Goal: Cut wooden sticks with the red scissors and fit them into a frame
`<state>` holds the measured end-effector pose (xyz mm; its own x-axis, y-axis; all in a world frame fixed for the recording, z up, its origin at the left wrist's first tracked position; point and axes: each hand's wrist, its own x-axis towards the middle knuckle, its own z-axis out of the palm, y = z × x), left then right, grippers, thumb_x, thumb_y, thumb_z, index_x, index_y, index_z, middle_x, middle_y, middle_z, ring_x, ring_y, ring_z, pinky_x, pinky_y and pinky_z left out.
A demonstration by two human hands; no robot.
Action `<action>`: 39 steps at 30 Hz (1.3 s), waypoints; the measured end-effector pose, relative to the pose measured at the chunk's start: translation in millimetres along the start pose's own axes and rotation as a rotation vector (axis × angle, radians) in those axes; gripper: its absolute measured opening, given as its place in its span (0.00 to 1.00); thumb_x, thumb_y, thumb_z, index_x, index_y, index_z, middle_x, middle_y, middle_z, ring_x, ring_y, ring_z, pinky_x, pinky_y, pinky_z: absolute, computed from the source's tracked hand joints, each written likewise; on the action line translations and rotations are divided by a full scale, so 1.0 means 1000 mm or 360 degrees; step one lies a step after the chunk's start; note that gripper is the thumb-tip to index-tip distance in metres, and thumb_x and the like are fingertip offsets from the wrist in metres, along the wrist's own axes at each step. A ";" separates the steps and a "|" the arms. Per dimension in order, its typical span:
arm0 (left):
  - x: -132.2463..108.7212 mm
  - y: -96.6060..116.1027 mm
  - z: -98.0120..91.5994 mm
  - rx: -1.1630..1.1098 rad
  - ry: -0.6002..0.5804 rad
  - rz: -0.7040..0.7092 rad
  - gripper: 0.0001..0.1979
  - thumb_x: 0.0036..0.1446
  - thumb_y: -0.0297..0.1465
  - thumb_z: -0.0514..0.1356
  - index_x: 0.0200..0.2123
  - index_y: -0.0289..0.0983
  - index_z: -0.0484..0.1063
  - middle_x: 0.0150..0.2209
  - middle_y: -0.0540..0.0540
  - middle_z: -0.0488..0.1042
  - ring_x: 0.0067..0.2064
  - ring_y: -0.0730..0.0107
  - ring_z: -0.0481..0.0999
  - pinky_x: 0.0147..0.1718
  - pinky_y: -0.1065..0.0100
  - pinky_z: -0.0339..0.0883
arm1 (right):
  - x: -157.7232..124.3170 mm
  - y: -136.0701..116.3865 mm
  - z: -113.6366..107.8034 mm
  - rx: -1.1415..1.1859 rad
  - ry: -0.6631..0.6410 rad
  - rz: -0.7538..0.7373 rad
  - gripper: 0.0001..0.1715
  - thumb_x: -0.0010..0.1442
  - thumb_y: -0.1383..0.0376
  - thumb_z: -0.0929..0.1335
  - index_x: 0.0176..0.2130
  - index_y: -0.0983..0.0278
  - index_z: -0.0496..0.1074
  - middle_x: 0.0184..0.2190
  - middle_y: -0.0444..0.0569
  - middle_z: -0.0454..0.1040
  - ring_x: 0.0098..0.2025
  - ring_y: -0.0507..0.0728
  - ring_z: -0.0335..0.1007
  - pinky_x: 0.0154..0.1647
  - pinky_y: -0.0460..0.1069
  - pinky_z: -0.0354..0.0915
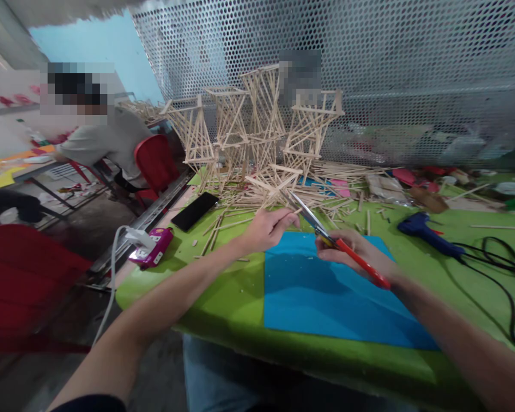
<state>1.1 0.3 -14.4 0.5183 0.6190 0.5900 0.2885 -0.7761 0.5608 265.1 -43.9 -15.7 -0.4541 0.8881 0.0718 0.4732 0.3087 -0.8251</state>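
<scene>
Right hand (347,252) closed around red-handled scissors (326,234), blades parted at a thin wooden stick (292,214) pinched in left hand (268,228). Beneath, blue cutting sheet (326,297) on green table (223,286). Beyond, finished stick frames (257,126), loose sticks uncut; perforated metal screen (369,68) behind.

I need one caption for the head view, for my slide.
Left hand holds a stick to red-handled scissors in the right hand.
</scene>
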 end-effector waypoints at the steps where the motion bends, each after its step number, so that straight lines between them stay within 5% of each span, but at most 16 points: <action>1: 0.000 0.000 0.000 0.0008 -0.0009 -0.0004 0.26 0.78 0.43 0.48 0.40 0.34 0.80 0.21 0.52 0.67 0.20 0.76 0.61 0.25 0.70 0.56 | 0.000 -0.001 0.001 -0.0006 0.0048 0.0004 0.21 0.62 0.48 0.74 0.31 0.61 0.72 0.27 0.44 0.68 0.30 0.54 0.63 0.31 0.50 0.61; 8: 0.001 0.013 0.006 0.0140 -0.0038 -0.0231 0.20 0.78 0.41 0.48 0.49 0.35 0.75 0.34 0.45 0.78 0.31 0.68 0.74 0.32 0.67 0.66 | 0.003 -0.003 0.001 0.0031 0.0063 0.0075 0.22 0.61 0.46 0.75 0.39 0.60 0.71 0.33 0.45 0.72 0.34 0.57 0.67 0.36 0.52 0.66; 25: 0.002 0.023 0.012 0.0074 -0.0044 -0.0286 0.16 0.77 0.36 0.51 0.45 0.35 0.77 0.27 0.50 0.74 0.25 0.74 0.68 0.29 0.70 0.62 | 0.002 -0.006 0.005 -0.0125 0.0128 0.0133 0.24 0.61 0.44 0.73 0.38 0.60 0.66 0.30 0.43 0.67 0.32 0.56 0.63 0.34 0.52 0.63; 32: 0.003 0.032 0.011 0.0014 -0.0083 -0.0327 0.18 0.76 0.34 0.51 0.46 0.33 0.79 0.30 0.48 0.78 0.27 0.73 0.71 0.32 0.71 0.64 | -0.004 -0.006 -0.001 -0.0037 -0.0117 0.0106 0.23 0.65 0.42 0.70 0.40 0.59 0.70 0.39 0.47 0.70 0.40 0.59 0.69 0.45 0.56 0.70; 39: 0.005 0.044 0.007 0.0012 -0.0156 -0.0405 0.18 0.76 0.34 0.51 0.45 0.34 0.81 0.28 0.49 0.77 0.29 0.72 0.74 0.35 0.71 0.65 | -0.010 -0.003 0.000 0.0168 -0.0137 0.0290 0.35 0.56 0.37 0.74 0.52 0.55 0.74 0.55 0.53 0.76 0.59 0.69 0.73 0.64 0.64 0.70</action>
<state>22.1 -31.7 9.8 0.5038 0.7799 0.3714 0.4254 -0.5982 0.6791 268.5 -53.6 -14.0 -0.4331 0.8922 -0.1281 0.4736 0.1043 -0.8745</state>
